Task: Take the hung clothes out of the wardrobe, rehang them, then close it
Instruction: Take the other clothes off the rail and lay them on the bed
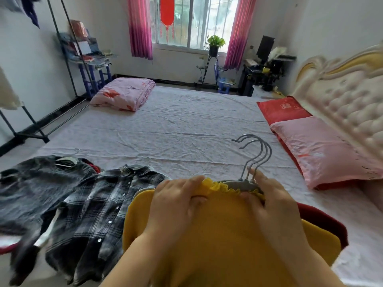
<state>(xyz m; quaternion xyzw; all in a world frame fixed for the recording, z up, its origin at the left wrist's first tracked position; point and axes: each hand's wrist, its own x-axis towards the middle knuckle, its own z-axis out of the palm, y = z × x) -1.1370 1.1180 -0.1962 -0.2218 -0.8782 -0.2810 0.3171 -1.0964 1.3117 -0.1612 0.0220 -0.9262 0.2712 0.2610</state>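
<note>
On the near bed [186, 125], pinching frilled yellow knit top [217, 235] with left hand [174, 201], clamping grey hangers [241, 185] with right hand [271, 206].

The yellow garment [217, 235] runs off the bottom edge; its collar and the right hand [275, 208] hide most of the shoulders of the grey hangers [256, 151]. A red garment [325, 221] beneath shows only a rim. The dark shirt [31, 193] at left is blurred.

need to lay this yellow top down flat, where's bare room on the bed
Bare sheet runs wide between the folded pink quilt, the pink pillow and the plaid shirt. The near left edge is crowded: plaid shirt and dark grey garment lie against each other there.
</note>
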